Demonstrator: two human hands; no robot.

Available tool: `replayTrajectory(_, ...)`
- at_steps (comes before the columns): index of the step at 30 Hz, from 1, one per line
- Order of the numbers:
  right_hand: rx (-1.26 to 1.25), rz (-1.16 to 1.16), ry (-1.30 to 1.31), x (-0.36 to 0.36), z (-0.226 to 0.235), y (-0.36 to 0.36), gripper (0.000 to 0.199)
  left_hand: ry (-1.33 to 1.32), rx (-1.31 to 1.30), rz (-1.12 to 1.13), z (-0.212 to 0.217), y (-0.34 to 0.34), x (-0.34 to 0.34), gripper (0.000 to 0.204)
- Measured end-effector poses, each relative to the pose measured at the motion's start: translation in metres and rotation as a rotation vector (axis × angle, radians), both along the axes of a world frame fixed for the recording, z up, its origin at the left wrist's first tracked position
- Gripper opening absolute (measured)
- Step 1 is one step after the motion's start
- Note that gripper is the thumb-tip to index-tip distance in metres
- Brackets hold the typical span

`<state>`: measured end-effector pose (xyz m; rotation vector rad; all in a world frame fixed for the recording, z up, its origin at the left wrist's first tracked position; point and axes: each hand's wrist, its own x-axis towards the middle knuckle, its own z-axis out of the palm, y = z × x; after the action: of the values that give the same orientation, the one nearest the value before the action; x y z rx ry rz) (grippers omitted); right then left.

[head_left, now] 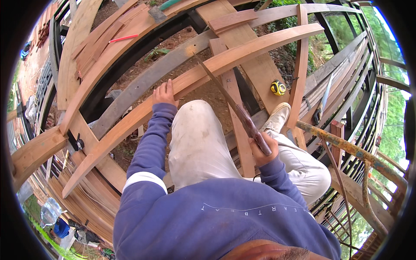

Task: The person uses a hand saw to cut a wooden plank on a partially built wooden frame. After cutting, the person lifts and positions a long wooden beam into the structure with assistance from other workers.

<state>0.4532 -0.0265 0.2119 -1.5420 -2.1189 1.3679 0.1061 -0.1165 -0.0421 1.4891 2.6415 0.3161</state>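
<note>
A long curved wooden beam runs diagonally in front of me, from the lower left to the upper right. My left hand grips it near its middle, fingers laid over the wood. In my right hand is a long knife, held by its dark brown wooden handle. Its narrow, pointed blade slants up and left, and the tip shows over the beam's far edge; whether blade and wood touch, I cannot tell. My bent knee is close to the beam, between my hands.
A yellow and black tape measure lies on a wide plank beyond my shoe. A red pencil rests among thin boards at the upper left. A rusty metal pipe crosses at right. Between the dark frame members, soil shows below.
</note>
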Motion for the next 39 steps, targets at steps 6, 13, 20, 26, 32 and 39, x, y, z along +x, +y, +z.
replayTrajectory(6, 0.002, -0.005, 0.001, 0.013, 0.032, -0.011, 0.011, -0.033, -0.178, -0.013, 0.009, 0.007, -0.005, 0.101)
replayTrajectory(13, 0.066, 0.003, 0.095, -0.052, -0.041, 0.019, 0.012, -0.004, -0.161, -0.053, 0.009, 0.011, -0.003, 0.100)
replayTrajectory(20, 0.092, 0.013, 0.022, 0.029, 0.013, -0.026, 0.006, -0.045, -0.251, -0.045, 0.009, 0.011, -0.009, 0.101)
replayTrajectory(26, 0.233, 0.054, 0.191, -0.078, -0.074, 0.035, 0.010, -0.074, -0.308, -0.056, 0.015, 0.023, -0.014, 0.102)
replayTrajectory(32, 0.087, 0.030, 0.055, 0.008, 0.002, -0.011, 0.007, -0.152, -0.390, -0.032, 0.024, 0.021, -0.019, 0.101)
replayTrajectory(39, 0.149, 0.038, 0.156, -0.079, -0.072, 0.037, 0.008, -0.139, -0.371, -0.052, 0.024, 0.029, -0.017, 0.098)
